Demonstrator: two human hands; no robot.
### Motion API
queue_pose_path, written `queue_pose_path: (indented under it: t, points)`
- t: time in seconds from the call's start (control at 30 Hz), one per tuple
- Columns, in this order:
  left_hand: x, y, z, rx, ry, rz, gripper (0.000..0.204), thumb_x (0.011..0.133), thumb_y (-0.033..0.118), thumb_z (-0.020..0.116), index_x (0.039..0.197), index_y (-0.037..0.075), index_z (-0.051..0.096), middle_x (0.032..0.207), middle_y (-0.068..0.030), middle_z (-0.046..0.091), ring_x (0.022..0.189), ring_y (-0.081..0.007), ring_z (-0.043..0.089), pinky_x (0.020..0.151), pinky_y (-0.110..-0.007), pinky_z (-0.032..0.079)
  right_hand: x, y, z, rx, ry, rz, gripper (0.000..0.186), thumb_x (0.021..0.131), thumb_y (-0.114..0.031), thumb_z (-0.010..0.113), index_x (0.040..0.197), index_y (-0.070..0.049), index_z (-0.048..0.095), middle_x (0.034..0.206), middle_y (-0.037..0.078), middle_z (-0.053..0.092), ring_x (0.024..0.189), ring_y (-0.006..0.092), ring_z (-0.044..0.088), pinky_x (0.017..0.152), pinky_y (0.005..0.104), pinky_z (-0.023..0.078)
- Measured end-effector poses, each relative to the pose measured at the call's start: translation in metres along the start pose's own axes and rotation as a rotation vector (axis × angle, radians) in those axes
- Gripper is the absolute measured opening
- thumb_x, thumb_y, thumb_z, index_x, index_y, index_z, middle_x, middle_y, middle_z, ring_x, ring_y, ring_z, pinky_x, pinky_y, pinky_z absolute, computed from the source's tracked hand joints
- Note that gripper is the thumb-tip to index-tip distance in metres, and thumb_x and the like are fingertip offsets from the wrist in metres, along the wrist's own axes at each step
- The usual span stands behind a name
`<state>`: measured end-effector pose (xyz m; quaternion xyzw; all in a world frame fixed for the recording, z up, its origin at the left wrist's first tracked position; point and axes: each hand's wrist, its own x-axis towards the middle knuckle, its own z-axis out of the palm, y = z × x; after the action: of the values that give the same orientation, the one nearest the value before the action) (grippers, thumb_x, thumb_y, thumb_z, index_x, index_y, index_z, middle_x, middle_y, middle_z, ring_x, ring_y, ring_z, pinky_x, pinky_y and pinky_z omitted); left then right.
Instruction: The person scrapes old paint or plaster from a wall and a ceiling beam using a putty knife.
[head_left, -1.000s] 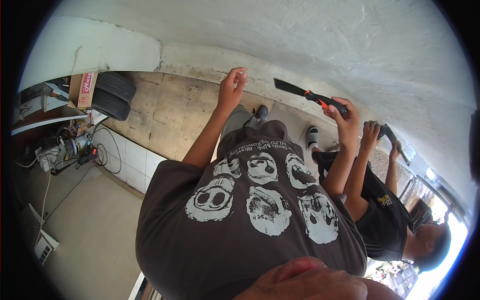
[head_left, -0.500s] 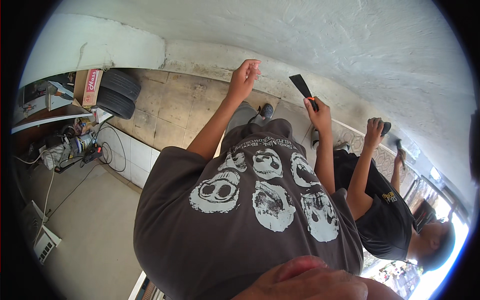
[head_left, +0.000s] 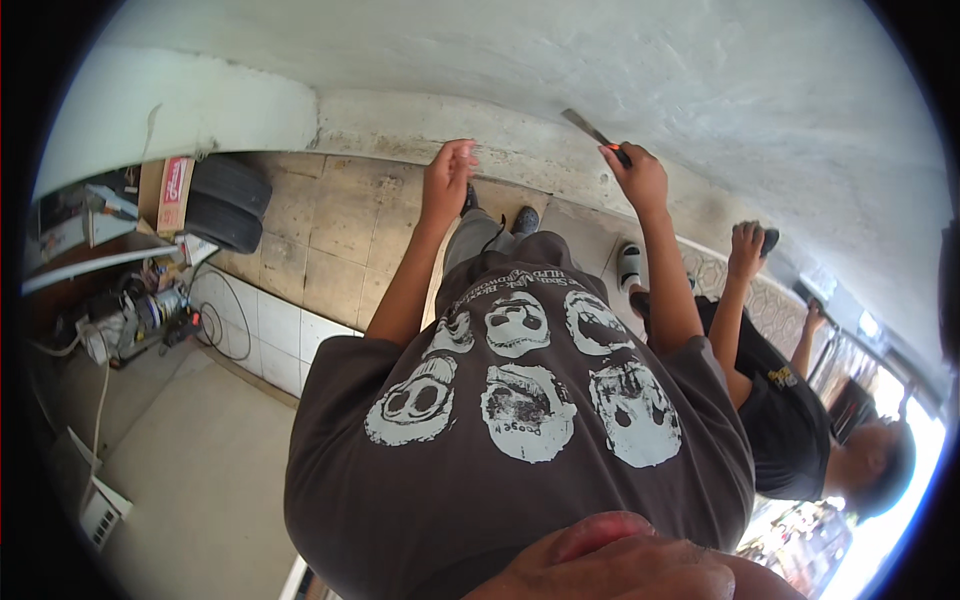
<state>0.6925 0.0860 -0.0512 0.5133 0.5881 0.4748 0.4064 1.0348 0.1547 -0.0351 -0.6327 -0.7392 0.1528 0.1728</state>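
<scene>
My right hand [head_left: 640, 180] is closed round the handle of a putty knife [head_left: 585, 126]. An orange band marks its dark handle, and the flat blade points up and left toward the grey plastered wall [head_left: 480, 60]. Whether the blade touches the wall I cannot tell. My left hand [head_left: 447, 182] is raised near the base of the wall, its fingers loosely bent and nothing visible in them.
A co-worker in a black shirt [head_left: 765, 400] stands close on my right, one hand round a dark object [head_left: 769, 242]. At left are stacked tyres [head_left: 228, 205], a cardboard box [head_left: 163, 195], a tiled ledge [head_left: 262, 315] and tangled cables [head_left: 222, 320].
My right hand has risen toward the wall, and the putty knife has turned so its blade shows more edge-on. My left hand has shifted left and slightly down.
</scene>
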Motion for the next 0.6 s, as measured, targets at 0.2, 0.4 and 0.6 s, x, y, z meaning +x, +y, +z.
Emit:
queue_pose_path:
  t: [0.2,0.4,0.6]
  points:
    - [-0.007,0.021,-0.004,0.112,-0.120,-0.013,0.031,0.109,0.027,0.051,0.121,0.003,0.066,0.093,-0.0095,0.071,0.086,-0.0155,0.069,0.075,-0.030,0.055,-0.015,0.006,0.039,-0.450,-0.370,-0.361,0.025,0.087,-0.037,0.072,0.087,-0.012,0.074,0.097,0.009,0.066,0.097,0.0278,0.067,0.079,0.0409,0.054]
    - [-0.005,0.108,0.024,0.188,-0.317,0.442,0.037,0.107,0.035,0.053,0.121,0.004,0.065,0.115,-0.0124,0.067,0.107,-0.0270,0.065,0.091,-0.039,0.050,0.002,-0.066,0.071,-0.571,-0.659,-0.566,0.020,0.081,-0.028,0.074,0.096,-0.016,0.078,0.102,0.005,0.067,0.107,0.0255,0.063,0.090,0.0429,0.050]
    - [0.015,0.239,0.001,-0.011,-0.618,0.749,0.068,0.104,0.061,0.040,0.131,0.002,0.061,0.136,-0.0169,0.060,0.128,-0.0367,0.057,0.107,-0.046,0.043,0.029,-0.163,0.093,-0.484,-0.724,-0.509,0.022,0.083,-0.029,0.073,0.098,-0.015,0.077,0.103,0.006,0.068,0.107,0.0267,0.064,0.089,0.0437,0.050]
